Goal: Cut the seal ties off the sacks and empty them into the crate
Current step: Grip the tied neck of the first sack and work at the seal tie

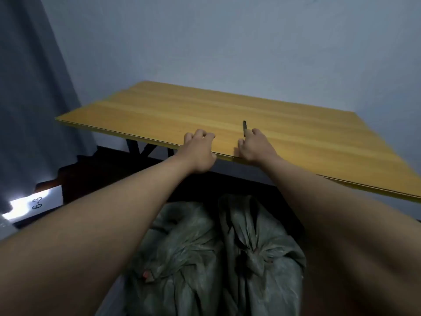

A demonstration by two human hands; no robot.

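Sacks of crumpled grey-green woven plastic [211, 254] lie low between the forearms, well beneath both hands, necks bunched and still tied; they look soft, slack and probably heavy, so the gathered neck just under each tie seems the best hold. Above them, the left hand [198, 153] rests with loosely curled, empty fingers on the edge of the yellow wooden tabletop [205, 110], while the right hand [254, 145] grips a slim dark tool [244, 127], presumably a cutter, too small to identify. No crate shows, and the sacks' bottoms are cut off.

Yellow wood-grain laminate tabletop [159, 110]: smooth, slight sheen. Grey-green woven sacks [205, 258]: matt, crinkled. Blue-grey cloth curtain [29, 99]: matt. Grey painted wall [227, 42]: matt.
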